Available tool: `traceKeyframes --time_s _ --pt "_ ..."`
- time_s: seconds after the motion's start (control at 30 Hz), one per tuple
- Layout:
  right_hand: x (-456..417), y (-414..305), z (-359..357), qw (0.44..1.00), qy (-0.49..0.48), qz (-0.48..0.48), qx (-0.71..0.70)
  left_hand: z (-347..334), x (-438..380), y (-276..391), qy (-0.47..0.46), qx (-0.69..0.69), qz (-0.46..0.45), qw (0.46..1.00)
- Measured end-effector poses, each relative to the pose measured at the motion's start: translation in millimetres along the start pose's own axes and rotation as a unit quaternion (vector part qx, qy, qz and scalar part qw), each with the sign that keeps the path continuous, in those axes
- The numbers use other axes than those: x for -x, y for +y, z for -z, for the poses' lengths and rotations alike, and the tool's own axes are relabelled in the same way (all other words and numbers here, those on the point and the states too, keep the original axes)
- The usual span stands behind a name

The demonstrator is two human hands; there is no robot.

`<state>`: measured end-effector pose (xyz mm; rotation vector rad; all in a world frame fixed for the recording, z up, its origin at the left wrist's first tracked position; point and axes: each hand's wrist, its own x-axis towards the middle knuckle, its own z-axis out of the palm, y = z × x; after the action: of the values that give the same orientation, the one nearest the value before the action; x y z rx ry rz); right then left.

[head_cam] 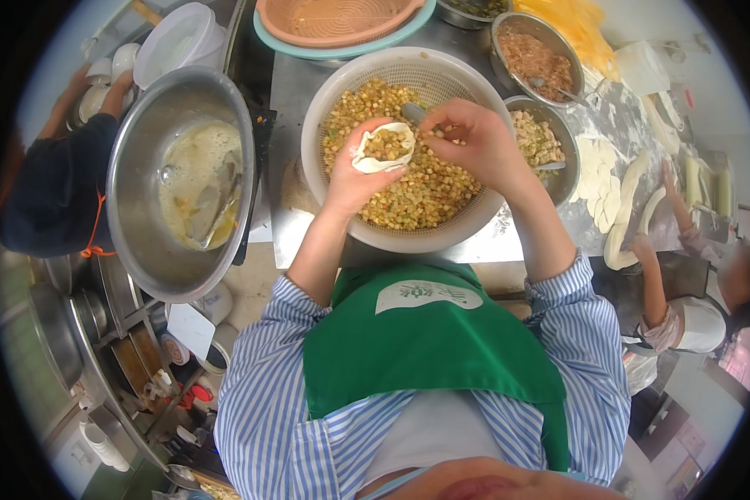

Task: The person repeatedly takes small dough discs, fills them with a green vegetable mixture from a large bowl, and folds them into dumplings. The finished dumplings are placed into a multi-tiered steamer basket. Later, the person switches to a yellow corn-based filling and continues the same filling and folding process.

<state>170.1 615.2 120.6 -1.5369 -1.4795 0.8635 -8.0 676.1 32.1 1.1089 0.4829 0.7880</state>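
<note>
In my left hand [356,181] rests a dough wrapper [375,165], cupped open around a mound of diced vegetable filling [386,145]. My right hand [469,140] grips a metal spoon [414,112], its bowl just above and to the right of the wrapper. Some filling shows near my right fingertips. Both hands are over a large pale plastic colander [312,156], which holds loose diced filling [412,203] in yellow, green and a little red. The spoon's handle is mostly hidden by my fingers.
At left stands a big steel basin [122,187] with cloudy yellow liquid. Steel bowls of minced meat [528,53] and chopped filling [531,134] sit right of the colander. Dough pieces [594,181] and a dough roll [625,200] lie farther right. Co-workers [62,194] [694,319] stand on both sides.
</note>
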Motion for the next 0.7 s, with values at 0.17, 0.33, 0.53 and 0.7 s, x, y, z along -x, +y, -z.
traceKeyframes --time_s 0.17,0.33,0.53,0.7 --pt "-3.5 -17.8 -10.6 0.997 -0.017 0.066 0.043 -13.5 -0.5 -2.8 -0.007 0.058 0.041 0.997" --pt "4.4 0.9 15.8 0.976 0.135 -0.171 0.005 -12.4 -0.5 5.5 -0.004 0.095 0.039 0.995" --pt "17.3 33.3 -9.8 0.997 0.077 0.021 -0.022 -11.1 -1.0 3.4 0.000 0.158 0.057 0.986" --pt "20.9 31.5 -20.3 0.991 0.056 -0.062 -0.103 -15.9 -1.5 6.3 -0.002 0.142 0.048 0.989"
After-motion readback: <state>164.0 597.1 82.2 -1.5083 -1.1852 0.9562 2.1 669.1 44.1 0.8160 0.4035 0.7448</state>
